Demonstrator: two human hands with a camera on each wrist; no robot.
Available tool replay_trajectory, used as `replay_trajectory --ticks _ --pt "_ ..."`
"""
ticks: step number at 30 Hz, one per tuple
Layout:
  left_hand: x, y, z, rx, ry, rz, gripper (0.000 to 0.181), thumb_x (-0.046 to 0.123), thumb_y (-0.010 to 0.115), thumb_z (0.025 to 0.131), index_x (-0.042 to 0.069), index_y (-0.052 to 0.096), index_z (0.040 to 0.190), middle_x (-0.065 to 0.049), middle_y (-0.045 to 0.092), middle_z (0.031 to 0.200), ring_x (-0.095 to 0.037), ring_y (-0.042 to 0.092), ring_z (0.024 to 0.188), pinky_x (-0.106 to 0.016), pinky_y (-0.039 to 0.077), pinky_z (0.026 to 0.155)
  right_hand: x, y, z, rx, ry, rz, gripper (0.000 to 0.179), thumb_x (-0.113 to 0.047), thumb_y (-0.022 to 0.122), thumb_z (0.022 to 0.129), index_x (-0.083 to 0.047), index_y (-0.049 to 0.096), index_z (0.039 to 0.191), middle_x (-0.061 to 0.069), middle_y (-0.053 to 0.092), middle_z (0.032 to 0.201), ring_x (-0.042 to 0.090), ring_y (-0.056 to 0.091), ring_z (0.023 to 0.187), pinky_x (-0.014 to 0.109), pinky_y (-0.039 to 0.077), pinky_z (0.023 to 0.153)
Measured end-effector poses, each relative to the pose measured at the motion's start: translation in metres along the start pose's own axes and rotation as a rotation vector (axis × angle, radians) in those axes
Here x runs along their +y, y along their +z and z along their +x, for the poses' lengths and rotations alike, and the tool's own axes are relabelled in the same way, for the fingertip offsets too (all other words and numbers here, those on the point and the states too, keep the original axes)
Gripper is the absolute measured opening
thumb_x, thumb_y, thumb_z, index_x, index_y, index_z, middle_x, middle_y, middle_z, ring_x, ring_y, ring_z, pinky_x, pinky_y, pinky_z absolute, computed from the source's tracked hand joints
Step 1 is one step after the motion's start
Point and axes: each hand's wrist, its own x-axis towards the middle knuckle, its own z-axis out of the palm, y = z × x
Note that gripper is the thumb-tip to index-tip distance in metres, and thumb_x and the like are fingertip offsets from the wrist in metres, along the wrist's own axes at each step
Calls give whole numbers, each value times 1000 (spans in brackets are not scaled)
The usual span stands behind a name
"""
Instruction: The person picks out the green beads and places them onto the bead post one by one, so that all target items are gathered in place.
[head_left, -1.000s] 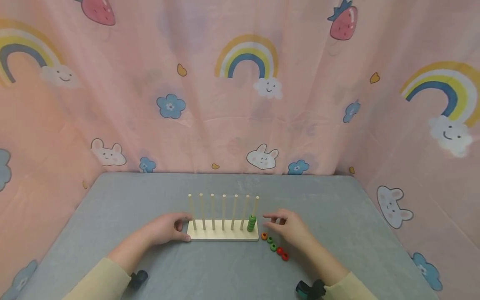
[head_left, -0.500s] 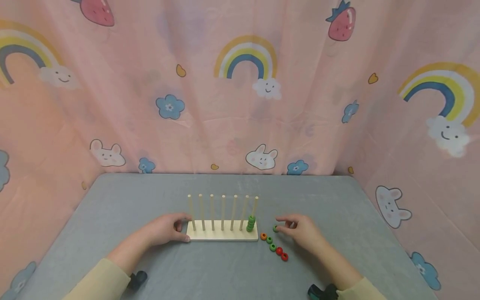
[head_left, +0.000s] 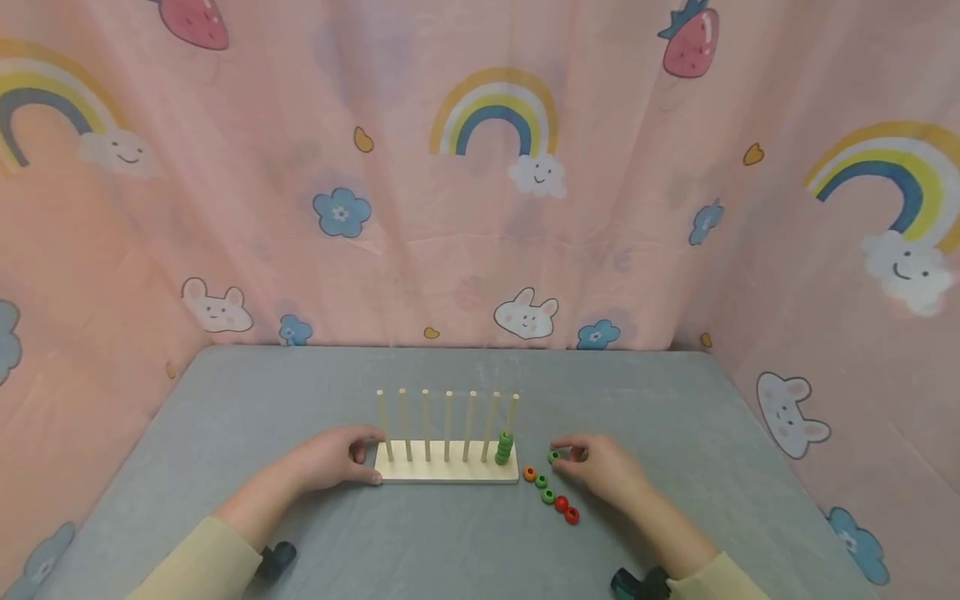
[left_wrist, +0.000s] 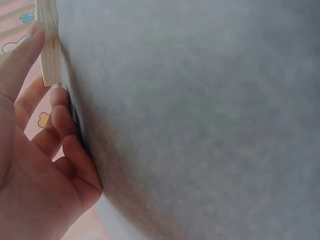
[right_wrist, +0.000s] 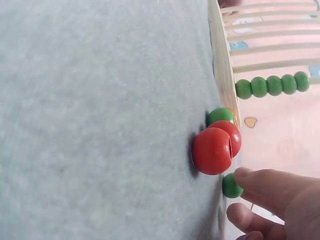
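A wooden peg rack (head_left: 446, 472) stands upright on the table, with several green beads (head_left: 504, 450) stacked on its rightmost peg. My left hand (head_left: 337, 457) grips the rack's left end, thumb at the front edge and fingers behind. To the rack's right, my right hand (head_left: 603, 468) has thumb and index finger around a loose green bead (head_left: 554, 457) at the table surface. In the right wrist view the thumb (right_wrist: 245, 173) covers part of that bead; the index fingertip's contact is hidden. Just left and nearer lie an orange bead (head_left: 529, 473), two green beads (head_left: 544, 488) and two red beads (head_left: 567, 509).
The other pegs (head_left: 447, 425) of the rack are bare. A grey cloth covers the table (head_left: 420, 542), and a pink patterned curtain (head_left: 420, 267) hangs behind and at both sides. A dark wrist camera (head_left: 637, 583) sits below the right forearm.
My right hand has moved right, away from the bead stack, and come down at the loose green bead, which was out of sight a second ago. The left hand keeps its grip on the rack.
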Motion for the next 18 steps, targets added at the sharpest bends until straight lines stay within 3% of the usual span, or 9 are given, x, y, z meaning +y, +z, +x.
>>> replay_trajectory --ticks 18 --pt "-1 -1 0 0 24 6 55 29 88 74 15 65 122 2 51 77 -14 46 71 -34 35 65 -9 -3 2 4 0 -13 27 -23 78 86 -21 76 112 -3 58 79 16 50 70 32 40 59"
